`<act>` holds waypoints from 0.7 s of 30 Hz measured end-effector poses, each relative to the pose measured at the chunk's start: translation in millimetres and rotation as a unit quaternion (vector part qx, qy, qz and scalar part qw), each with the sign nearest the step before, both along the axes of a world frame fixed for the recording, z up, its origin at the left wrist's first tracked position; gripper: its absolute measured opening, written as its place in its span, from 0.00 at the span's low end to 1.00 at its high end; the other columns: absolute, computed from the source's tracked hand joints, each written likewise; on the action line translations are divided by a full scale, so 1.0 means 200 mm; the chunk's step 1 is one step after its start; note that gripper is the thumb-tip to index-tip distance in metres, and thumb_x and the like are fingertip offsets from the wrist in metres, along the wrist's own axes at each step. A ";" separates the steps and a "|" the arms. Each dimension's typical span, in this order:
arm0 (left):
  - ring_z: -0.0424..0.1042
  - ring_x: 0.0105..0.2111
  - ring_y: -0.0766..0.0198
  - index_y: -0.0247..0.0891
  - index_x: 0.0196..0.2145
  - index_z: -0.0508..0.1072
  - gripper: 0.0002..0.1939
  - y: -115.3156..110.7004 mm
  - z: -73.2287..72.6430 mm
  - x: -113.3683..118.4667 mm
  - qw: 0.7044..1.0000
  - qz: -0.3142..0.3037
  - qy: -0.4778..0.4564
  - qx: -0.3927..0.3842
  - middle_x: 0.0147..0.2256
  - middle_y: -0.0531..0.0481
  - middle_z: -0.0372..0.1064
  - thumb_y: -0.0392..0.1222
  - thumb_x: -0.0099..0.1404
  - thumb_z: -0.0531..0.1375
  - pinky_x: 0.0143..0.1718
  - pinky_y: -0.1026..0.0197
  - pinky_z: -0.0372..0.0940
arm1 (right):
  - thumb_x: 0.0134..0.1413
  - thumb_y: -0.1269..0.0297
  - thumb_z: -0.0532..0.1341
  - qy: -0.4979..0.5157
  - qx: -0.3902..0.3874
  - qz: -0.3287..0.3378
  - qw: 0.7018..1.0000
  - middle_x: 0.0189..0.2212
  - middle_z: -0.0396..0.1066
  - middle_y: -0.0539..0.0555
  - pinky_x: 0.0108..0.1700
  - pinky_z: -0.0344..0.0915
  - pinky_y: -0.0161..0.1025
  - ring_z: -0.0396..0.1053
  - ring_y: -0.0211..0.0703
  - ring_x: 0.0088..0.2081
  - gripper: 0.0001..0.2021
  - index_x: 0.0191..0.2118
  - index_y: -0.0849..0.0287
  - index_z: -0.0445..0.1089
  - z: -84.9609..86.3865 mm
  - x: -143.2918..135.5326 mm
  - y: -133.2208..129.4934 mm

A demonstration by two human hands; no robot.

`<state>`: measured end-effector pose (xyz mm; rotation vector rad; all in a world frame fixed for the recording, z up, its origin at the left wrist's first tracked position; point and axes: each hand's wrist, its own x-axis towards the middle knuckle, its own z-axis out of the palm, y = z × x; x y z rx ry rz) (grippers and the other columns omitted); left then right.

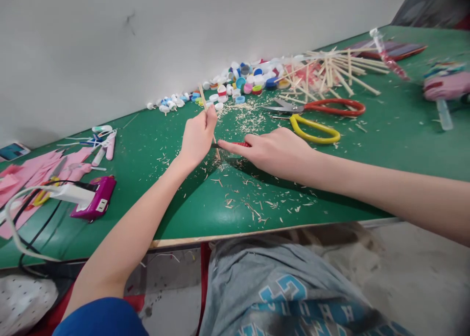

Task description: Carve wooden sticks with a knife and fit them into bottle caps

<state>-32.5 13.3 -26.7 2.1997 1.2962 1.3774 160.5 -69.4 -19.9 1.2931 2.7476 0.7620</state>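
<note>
My left hand (198, 134) is closed around a thin wooden stick (202, 95), held at a slant with its lower end close to the green tabletop. In my right hand (277, 152) is a small knife (242, 144) with a red handle, mostly covered by the fingers. The index finger lies stretched along the dark blade, which meets the stick just below my left hand. Pale wood shavings (253, 120) are scattered around and in front of both hands. Open scissors (332, 106) with one orange and one yellow handle lie beyond my right hand.
Along the wall sit many bottle caps (240, 83) and a heap of wooden sticks (340, 71). At left are pink sheets (22, 172), a purple power strip (101, 199) with cables, and glue-gun-like pieces (110, 145). A pink tool (446, 86) stands at right.
</note>
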 end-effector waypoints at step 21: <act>0.54 0.17 0.68 0.42 0.17 0.56 0.33 -0.01 0.01 0.03 0.999 -0.003 -0.032 -0.034 0.14 0.56 0.53 0.71 0.66 0.50 0.22 0.58 0.50 | 0.60 0.78 0.49 -0.025 -0.029 0.031 0.999 0.31 0.71 0.49 0.23 0.38 0.39 0.38 0.34 0.19 0.36 0.73 0.53 0.48 0.06 0.01 0.00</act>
